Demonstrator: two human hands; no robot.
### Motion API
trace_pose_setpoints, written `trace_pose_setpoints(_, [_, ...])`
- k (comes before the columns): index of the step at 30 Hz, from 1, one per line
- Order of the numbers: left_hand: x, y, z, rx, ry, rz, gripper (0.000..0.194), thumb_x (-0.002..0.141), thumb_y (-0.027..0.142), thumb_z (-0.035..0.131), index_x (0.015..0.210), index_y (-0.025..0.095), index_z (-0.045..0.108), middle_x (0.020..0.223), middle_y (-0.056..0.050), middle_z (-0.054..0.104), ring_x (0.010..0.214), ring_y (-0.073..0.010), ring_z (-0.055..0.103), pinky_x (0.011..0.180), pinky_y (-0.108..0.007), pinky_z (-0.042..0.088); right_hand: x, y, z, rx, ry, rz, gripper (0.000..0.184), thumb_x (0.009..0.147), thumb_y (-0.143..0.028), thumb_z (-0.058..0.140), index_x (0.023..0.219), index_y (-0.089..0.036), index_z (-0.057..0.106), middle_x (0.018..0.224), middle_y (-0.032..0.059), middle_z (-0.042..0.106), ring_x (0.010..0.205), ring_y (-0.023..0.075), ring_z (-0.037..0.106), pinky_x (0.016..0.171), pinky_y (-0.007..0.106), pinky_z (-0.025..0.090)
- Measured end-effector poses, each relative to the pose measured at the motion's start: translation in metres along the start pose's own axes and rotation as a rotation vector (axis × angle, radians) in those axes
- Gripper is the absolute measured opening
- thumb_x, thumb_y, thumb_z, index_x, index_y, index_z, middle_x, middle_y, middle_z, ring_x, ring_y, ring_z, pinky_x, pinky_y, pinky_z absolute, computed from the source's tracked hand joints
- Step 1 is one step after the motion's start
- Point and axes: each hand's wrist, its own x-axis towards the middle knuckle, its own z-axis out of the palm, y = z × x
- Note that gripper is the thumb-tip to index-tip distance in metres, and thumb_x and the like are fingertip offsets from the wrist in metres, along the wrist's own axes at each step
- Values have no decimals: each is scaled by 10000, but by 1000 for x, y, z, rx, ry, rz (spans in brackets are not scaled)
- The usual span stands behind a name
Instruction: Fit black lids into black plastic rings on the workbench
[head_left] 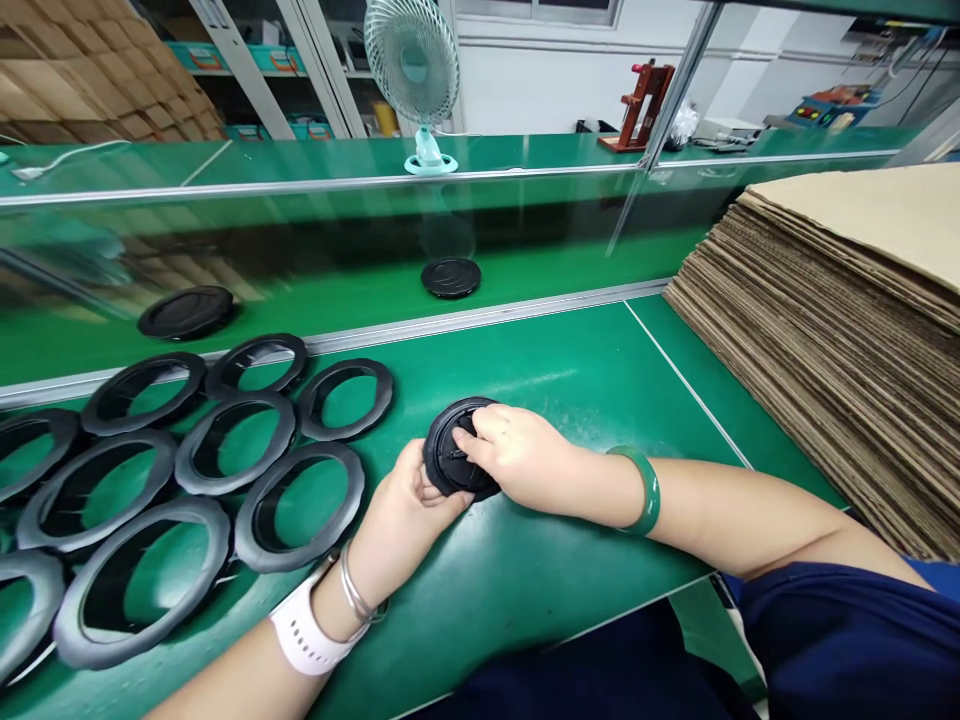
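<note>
In the head view, a black round part with a stepped rim is held just above the green bench. My left hand cups it from below and the left side, thumb along its near edge. My right hand is closed over its right side, thumb and fingers pinching at the raised middle. The fingers cover much of its centre, so details there are hidden. Left of my left hand lie several black rings with wide flanges, standing close together on the bench.
Two black discs, a left one and a middle one, lie beyond the metal strip. Stacked cardboard sheets rise at the right. A fan and a red-brown press-like stand are on the rear shelf.
</note>
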Motion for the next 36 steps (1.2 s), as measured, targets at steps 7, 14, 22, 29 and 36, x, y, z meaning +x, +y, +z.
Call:
trace_pose_setpoints(7, [0,4,2,-128,39,1,625,677,317,848,1140,194,445,1069,-60,701,990,-248,709,887,-381,581,-4,9,1,459,297,332,304,974,-267,649,1245,-132,632,1166,132,568,1054,247,522,933,423,467])
trace_pose_setpoints(14, [0,-1,1,-112,-15,-2,911,599,357,917,1318,235,370,1337,-120,584,1187,-314,625,945,-430,575,4,17,16,917,115,805,134,838,-153,778,842,-155,644,890,-3,562,838,153,552,794,301,453])
trace_pose_setpoints(22, [1,3,2,124,102,100,503,905,597,583,1216,210,498,1171,-83,637,1153,-298,597,1021,-469,468,10,14,13,953,137,905,230,779,-128,800,739,-157,576,816,-23,544,777,149,534,737,288,436])
trace_pose_setpoints(29, [7,1,-1,209,159,147,525,886,662,533,1149,208,531,1099,-86,651,1090,-337,599,1028,-527,428,3,10,20,1255,-10,819,494,639,-244,928,1016,-169,618,988,12,709,924,202,679,807,303,546])
trace_pose_setpoints(36, [12,-15,4,-69,103,238,747,892,641,572,1423,226,249,1380,-181,556,1255,-323,584,1065,-533,484,25,49,-3,733,162,827,402,707,-296,874,1015,-185,641,977,4,697,920,207,661,824,313,536])
